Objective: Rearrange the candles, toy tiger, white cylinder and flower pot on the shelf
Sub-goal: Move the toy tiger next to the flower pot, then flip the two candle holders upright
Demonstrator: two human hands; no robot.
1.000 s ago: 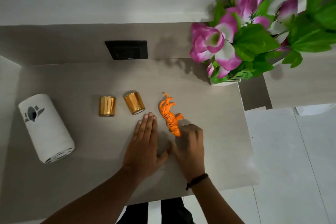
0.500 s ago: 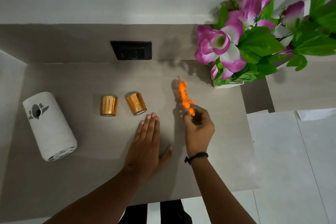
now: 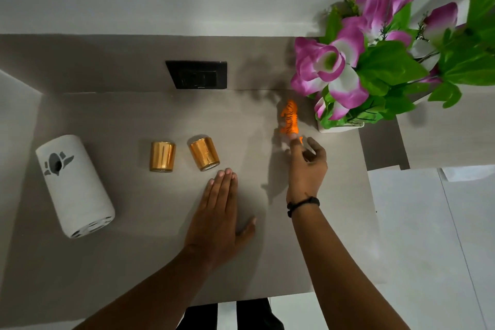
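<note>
spanning the view, the shelf (image 3: 334,222) carries a flower pot (image 3: 340,127) far right, white cylinder (image 3: 75,187) far left and two candles (image 3: 162,156) (image 3: 205,153) mid-shelf. right hand (image 3: 308,166) pinches the toy tiger (image 3: 289,120) just left of the pot — likely placing it; next, release gently. left hand (image 3: 218,220) lies flat, empty — open room nearby, near edge close.
</note>
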